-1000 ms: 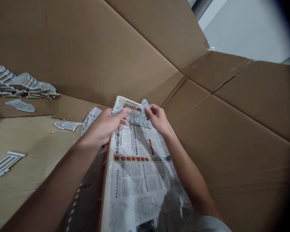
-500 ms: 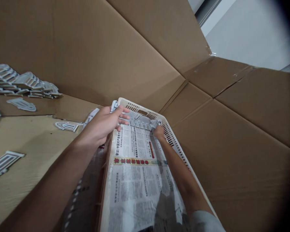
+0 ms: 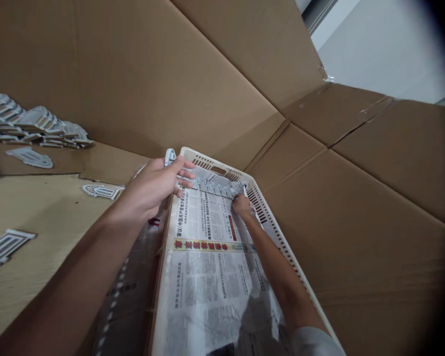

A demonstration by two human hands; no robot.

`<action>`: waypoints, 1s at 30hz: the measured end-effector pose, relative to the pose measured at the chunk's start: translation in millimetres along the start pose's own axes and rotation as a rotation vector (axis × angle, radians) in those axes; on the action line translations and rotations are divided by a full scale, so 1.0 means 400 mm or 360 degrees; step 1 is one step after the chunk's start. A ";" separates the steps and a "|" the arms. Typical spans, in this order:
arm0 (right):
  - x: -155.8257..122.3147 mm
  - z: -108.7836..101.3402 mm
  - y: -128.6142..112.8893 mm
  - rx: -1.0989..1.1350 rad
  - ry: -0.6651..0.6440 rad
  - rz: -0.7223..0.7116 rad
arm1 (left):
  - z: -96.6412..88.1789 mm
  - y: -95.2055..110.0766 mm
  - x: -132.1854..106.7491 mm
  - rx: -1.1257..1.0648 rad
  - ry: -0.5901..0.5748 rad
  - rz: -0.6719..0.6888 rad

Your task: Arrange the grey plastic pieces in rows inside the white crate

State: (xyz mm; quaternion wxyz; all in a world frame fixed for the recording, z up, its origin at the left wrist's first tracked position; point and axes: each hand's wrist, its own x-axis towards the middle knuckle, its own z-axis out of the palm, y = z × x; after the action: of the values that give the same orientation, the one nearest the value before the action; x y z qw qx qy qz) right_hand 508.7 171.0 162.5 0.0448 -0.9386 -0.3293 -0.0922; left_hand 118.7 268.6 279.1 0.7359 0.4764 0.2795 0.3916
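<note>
Left hand (image 3: 159, 180), fingers loosely spread, a white piece (image 3: 169, 157) held at the thumb! Right hand (image 3: 242, 203) curled beside the row (image 3: 212, 188) of pieces on newspaper (image 3: 203, 277); its grip's hidden, can't tell. Far left, a pile (image 3: 33, 124); then crate (image 3: 207, 159), cardboard (image 3: 222, 74) crowding its far and right sides.

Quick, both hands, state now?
Left hand: loosely holding a pale piece.
Right hand: curled at the row of pieces; whether it grips one can't be told.
</note>
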 end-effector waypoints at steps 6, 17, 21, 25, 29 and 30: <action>0.019 0.010 0.009 -0.0003 0.0007 -0.0021 | -0.003 -0.007 0.004 -0.0021 -0.0004 0.0032; 0.021 0.008 0.012 -0.0010 0.0036 0.0003 | -0.001 0.002 -0.003 -0.0003 -0.0024 0.0011; 0.015 -0.002 0.014 0.0004 0.0053 0.0021 | -0.002 0.006 -0.007 -0.0018 -0.0027 0.0020; 0.014 -0.010 0.005 0.0049 0.0070 -0.0027 | -0.004 0.005 -0.005 -0.0018 -0.0031 0.0013; 0.012 -0.007 -0.003 0.0082 0.0055 -0.0083 | -0.007 -0.001 -0.001 -0.0011 -0.0034 0.0025; 0.011 -0.006 -0.003 0.0086 0.0055 -0.0083 | -0.007 -0.002 -0.001 -0.0010 -0.0035 0.0026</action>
State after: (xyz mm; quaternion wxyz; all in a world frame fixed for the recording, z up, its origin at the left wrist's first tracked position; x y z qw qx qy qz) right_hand 510.9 174.3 165.6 0.0733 -0.9264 -0.3552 -0.1008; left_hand 116.7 269.6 277.4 0.7373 0.4805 0.2663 0.3932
